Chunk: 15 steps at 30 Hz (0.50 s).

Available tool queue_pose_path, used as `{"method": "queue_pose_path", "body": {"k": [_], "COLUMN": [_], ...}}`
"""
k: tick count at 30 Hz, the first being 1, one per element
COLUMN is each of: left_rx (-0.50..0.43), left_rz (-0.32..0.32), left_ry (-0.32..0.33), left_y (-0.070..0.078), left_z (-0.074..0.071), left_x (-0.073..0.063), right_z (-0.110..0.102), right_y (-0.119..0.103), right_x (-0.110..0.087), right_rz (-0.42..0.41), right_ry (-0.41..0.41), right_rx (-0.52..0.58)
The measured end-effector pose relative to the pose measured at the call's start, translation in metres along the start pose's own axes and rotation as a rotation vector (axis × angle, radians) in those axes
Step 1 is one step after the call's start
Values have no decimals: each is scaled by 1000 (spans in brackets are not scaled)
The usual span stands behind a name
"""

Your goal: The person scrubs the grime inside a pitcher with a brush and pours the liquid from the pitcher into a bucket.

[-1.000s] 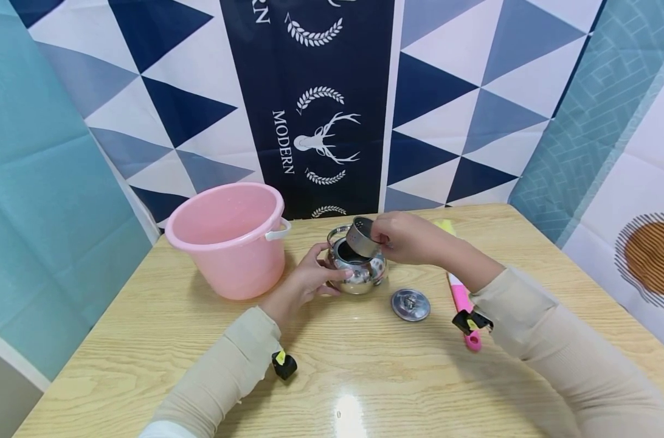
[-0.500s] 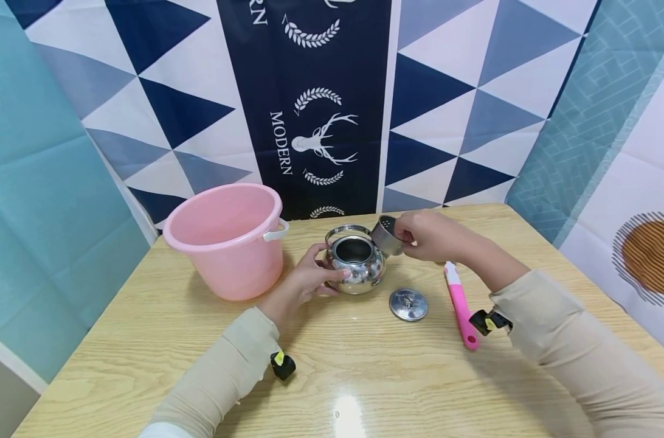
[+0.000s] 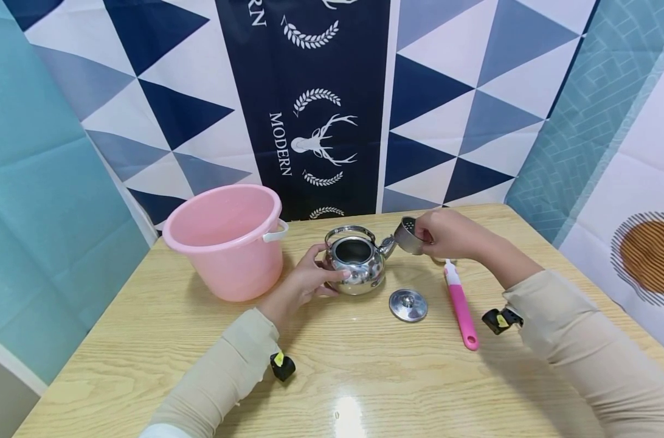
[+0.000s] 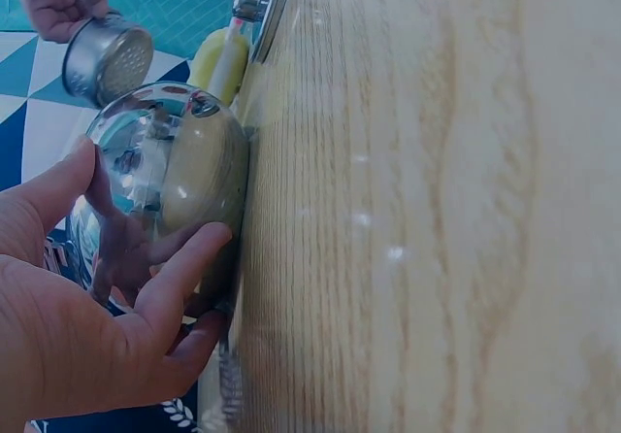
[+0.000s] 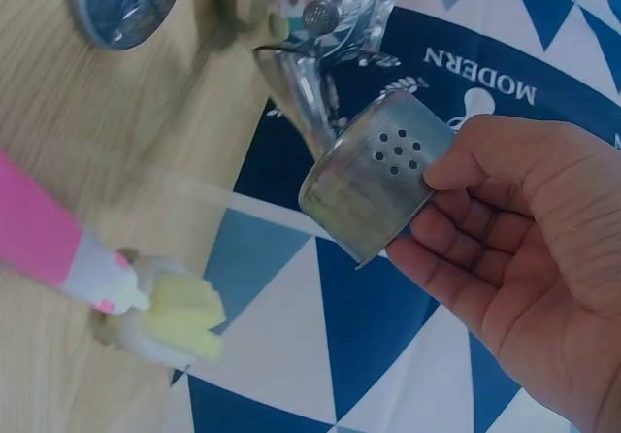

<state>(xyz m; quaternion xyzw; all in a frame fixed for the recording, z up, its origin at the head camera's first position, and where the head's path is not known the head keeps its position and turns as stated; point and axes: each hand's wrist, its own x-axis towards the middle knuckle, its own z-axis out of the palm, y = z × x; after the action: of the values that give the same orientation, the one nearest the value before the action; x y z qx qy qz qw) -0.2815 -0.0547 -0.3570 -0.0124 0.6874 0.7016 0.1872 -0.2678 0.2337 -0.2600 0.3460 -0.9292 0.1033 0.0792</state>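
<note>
A shiny steel teapot (image 3: pixel 366 277) stands uncovered on the table, its handle ring raised and its spout pointing right. My left hand (image 3: pixel 310 275) grips the teapot's left side, thumb and fingers spread round the body in the left wrist view. To the right of the opening, my right hand (image 3: pixel 449 233) pinches a metal tea strainer (image 5: pixel 374 181) by its rim. Small holes dot the strainer (image 3: pixel 408 236), which is tilted and close to the spout; whether they touch I cannot tell. The round metal lid (image 3: pixel 408 305) lies in front of the teapot, knob up.
At the left stands a pink bucket (image 3: pixel 247 267) with a white handle. A brush with a pink handle (image 3: pixel 461 310) lies at the right; its yellow head (image 5: pixel 179 316) shows in the right wrist view. Patterned cloth (image 3: pixel 441 91) hangs behind the wooden table (image 3: pixel 310 377).
The strainer has come out from over the teapot's opening and moved right with my right hand, past the spout. My left hand keeps its hold on the teapot.
</note>
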Motion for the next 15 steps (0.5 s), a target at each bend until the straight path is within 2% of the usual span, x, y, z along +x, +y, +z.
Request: {"method": "queue_pose_path", "body": {"k": [6,15], "left_rx": [2,12], "left_rz": [8,0], "left_ry": [-5,-14], "left_y": [0,2], "left_z": [-1,0], "left_x": [-1,-2], "right_z": [8,29], "right_y": [5,12], "right_x": [-3,-2], "right_rz": [38,48], "right_ry": [-48,-153], "right_rx": [1,-2]}}
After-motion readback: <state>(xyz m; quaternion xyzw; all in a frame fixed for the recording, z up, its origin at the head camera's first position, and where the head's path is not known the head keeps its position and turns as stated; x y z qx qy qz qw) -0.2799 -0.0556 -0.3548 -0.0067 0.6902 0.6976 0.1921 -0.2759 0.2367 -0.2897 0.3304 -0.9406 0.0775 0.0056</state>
